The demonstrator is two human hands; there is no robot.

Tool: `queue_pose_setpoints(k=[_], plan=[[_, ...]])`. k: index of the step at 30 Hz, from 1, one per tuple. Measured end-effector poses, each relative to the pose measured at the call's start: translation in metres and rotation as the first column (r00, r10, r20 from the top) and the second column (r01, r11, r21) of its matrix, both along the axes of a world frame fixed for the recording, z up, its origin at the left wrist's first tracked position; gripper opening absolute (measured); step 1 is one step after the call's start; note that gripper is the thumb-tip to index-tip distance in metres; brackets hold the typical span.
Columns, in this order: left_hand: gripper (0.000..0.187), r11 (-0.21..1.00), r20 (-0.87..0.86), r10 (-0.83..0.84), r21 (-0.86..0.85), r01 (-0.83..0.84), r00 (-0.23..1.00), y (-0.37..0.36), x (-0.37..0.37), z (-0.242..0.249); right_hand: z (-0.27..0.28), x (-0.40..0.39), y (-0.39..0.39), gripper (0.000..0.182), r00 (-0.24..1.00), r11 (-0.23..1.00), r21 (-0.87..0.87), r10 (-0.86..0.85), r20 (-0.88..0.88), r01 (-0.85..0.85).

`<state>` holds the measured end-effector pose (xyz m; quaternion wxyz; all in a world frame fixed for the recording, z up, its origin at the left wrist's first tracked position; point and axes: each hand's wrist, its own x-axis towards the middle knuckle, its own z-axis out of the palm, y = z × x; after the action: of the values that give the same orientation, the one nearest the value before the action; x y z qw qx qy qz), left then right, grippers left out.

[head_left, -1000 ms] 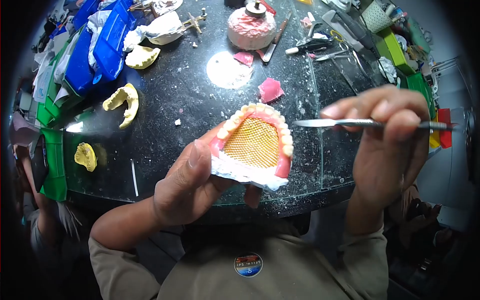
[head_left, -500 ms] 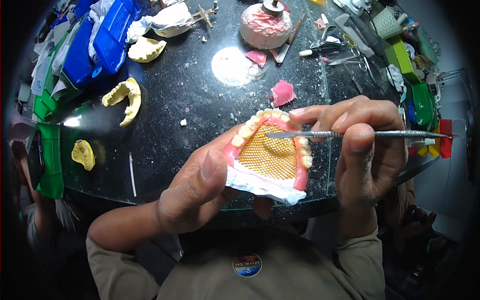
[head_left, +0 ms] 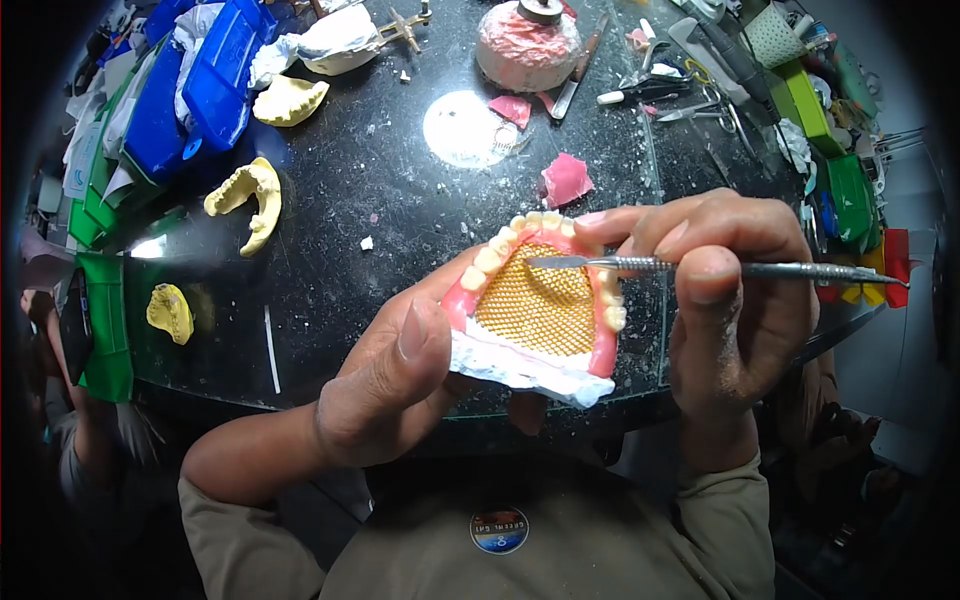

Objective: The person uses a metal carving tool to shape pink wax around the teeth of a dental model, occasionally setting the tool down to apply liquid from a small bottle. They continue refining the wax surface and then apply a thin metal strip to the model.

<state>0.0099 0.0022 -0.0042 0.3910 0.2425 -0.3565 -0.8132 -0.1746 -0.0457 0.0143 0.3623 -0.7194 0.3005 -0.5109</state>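
Observation:
My left hand (head_left: 395, 375) grips a denture model (head_left: 605, 352) from its left side, thumb on the near edge. The model has a white plaster base (head_left: 535, 378), pink wax gums, a row of cream teeth (head_left: 487, 258) and a gold mesh (head_left: 535, 310) across the palate. In my right hand (head_left: 740, 290) a metal wax carver (head_left: 780, 271) lies pinched between thumb and fingers. Its flat blade overlaps the upper part of the mesh, just inside the front teeth. My right index fingertip rests at the teeth on the upper right.
Yellow plaster casts (head_left: 255, 200) lie at left beside blue bins (head_left: 215, 75). A pink wax piece (head_left: 567, 180) sits beyond the model. Farther back stand a pink-topped pot (head_left: 528, 50), a knife (head_left: 580, 70) and scissors (head_left: 715, 105). Green boxes (head_left: 850, 195) line the right edge.
The carver's blade has shifted slightly left and up over the mesh, and its far end has tipped a little lower. Both hands keep their hold.

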Motion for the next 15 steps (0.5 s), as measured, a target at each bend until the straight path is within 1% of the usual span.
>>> queue_pose_setpoints(k=[3, 6, 15], plan=[[0.107, 1.000, 0.020, -0.027, 0.008, 0.027, 0.999, -0.0005, 0.0019, 0.0019, -0.0003, 0.0005, 0.0007, 0.031, 1.000, 1.000, 0.007, 0.004, 0.013, -0.004], [0.108, 1.000, 0.009, 0.007, 0.007, -0.007, 1.000, 0.0010, -0.0004, -0.0009, -0.0008, -0.0001, 0.0004, 0.031, 1.000, 1.000, 0.006, 0.010, 0.012, -0.010], [0.109, 1.000, 0.013, 0.006, 0.007, -0.006, 1.000, 0.0009, 0.0001, 0.0006, 0.0000, -0.0001, 0.0004, 0.031, 1.000, 1.000, 0.000, 0.009, -0.001, -0.009]])
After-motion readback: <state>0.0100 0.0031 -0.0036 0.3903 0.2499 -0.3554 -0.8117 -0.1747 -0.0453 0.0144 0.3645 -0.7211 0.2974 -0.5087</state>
